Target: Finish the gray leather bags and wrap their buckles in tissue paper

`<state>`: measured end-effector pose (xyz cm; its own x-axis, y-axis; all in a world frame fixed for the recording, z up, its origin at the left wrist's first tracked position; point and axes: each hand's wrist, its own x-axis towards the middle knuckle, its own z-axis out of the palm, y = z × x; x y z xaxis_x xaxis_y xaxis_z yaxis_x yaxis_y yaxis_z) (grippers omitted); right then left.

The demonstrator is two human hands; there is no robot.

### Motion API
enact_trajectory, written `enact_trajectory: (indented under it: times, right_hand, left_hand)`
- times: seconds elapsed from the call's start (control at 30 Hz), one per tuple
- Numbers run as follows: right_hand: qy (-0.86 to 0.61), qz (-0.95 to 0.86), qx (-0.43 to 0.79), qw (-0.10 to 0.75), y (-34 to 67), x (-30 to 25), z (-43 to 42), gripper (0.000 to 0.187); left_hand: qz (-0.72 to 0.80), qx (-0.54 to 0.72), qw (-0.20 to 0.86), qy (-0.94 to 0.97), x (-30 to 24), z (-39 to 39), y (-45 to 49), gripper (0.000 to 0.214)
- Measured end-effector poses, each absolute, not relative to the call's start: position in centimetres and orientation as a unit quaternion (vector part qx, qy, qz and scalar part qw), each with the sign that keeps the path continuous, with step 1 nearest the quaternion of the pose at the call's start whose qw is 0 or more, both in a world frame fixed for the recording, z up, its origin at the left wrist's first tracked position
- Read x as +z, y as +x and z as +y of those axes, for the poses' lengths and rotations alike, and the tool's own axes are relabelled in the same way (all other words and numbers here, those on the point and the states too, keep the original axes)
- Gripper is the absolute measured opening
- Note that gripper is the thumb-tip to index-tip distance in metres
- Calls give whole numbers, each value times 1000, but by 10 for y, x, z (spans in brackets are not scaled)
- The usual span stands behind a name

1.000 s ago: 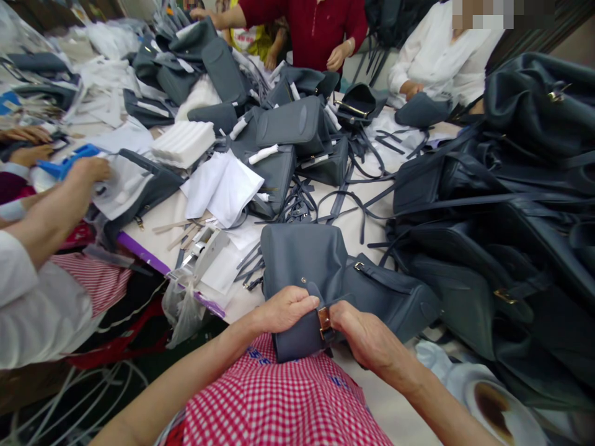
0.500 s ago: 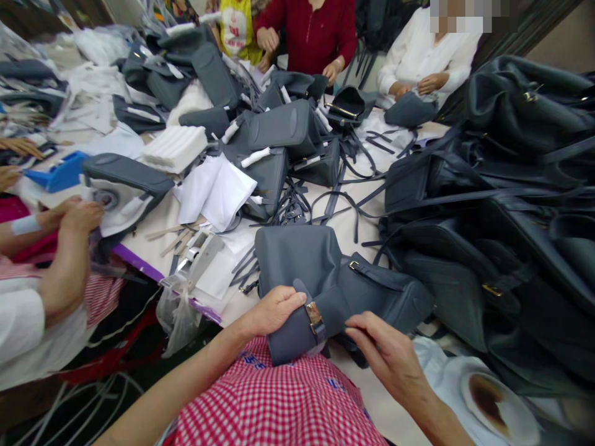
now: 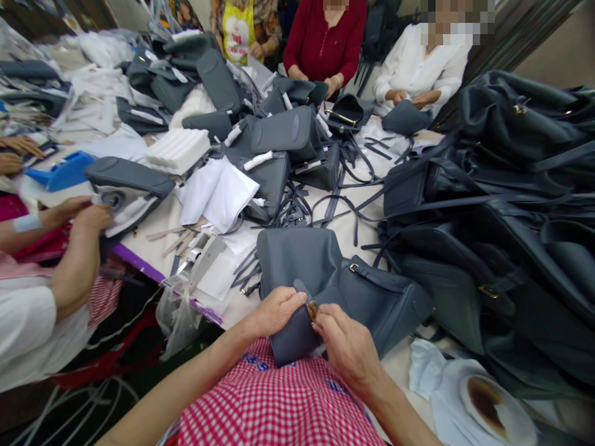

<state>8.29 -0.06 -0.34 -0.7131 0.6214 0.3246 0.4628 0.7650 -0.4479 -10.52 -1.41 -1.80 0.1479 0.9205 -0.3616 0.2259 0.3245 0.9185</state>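
OK, white table (image 3: 397, 367) was crowded, with a dark bag pile (image 3: 446, 291) at right. Red-checked apron (image 3: 274, 406) filled the bottom. Gray bag (image 3: 302, 257) lay on its near side, just above the apron, under both sets of fingers. Right hand (image 3: 346, 341): fingers bunched, tips down at the bag's front. Left hand (image 3: 277, 310): closed on the bag, thumb on top; other fingertips hidden. Gold buckle (image 3: 312, 308) sat between left thumb and right fingertips, partly covered; couldn't tell if the right fingers pinched it.
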Motion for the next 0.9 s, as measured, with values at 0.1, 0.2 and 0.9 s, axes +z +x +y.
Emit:
enact_trajectory:
  times: [0.1,0.2,0.9]
  right_hand:
    - [-325,-877,228,271,77,-5,-16,19]
    - [-334,-813,422,221,76,3,-30,18]
    - [-224,-955,49,187,90,20,29,31]
  left_hand:
    - [586,310,556,501,-18,-15,-104,44]
    - [589,317,555,494,-18,-16,-105,45]
    - [540,291,553,564,-15,-20,-106,46]
